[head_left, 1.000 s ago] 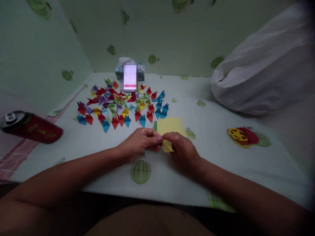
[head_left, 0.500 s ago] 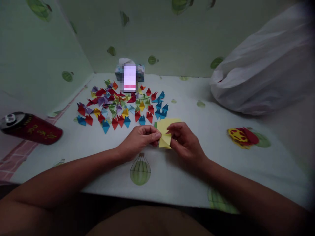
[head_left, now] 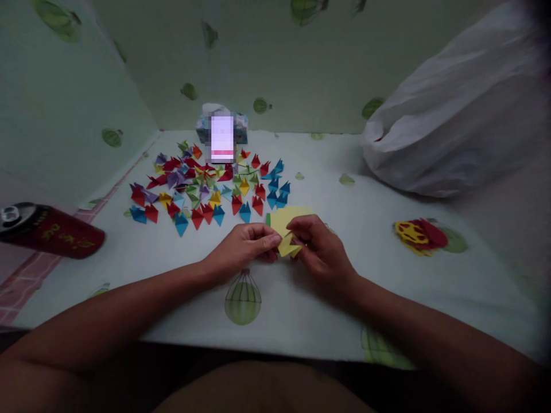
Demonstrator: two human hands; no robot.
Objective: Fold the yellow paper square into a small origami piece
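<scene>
A small folded yellow paper (head_left: 287, 246) is held up between my two hands near the table's front. My left hand (head_left: 247, 246) pinches its left edge between thumb and fingers. On the other side, my right hand (head_left: 321, 246) grips the paper's right part, with fingertips at a raised flap. Just behind the hands lies a stack of yellow paper sheets (head_left: 286, 217), with a strip of green at its left edge. Many folded paper cranes (head_left: 206, 189) in red, blue, purple, green and yellow are spread over the table beyond my left hand.
A lit phone (head_left: 222, 136) leans against a tissue box (head_left: 241, 127) at the back. A red can (head_left: 54, 229) stands at the left. To the right are a white plastic bag (head_left: 439, 126) and a red-and-yellow cut-out piece (head_left: 419, 235). The table (head_left: 172, 310) has a balloon-print cover.
The folded yellow paper has changed shape: its flap now opens out to a point at the right. My right fingers have shifted slightly on it. The whole view has moved a little.
</scene>
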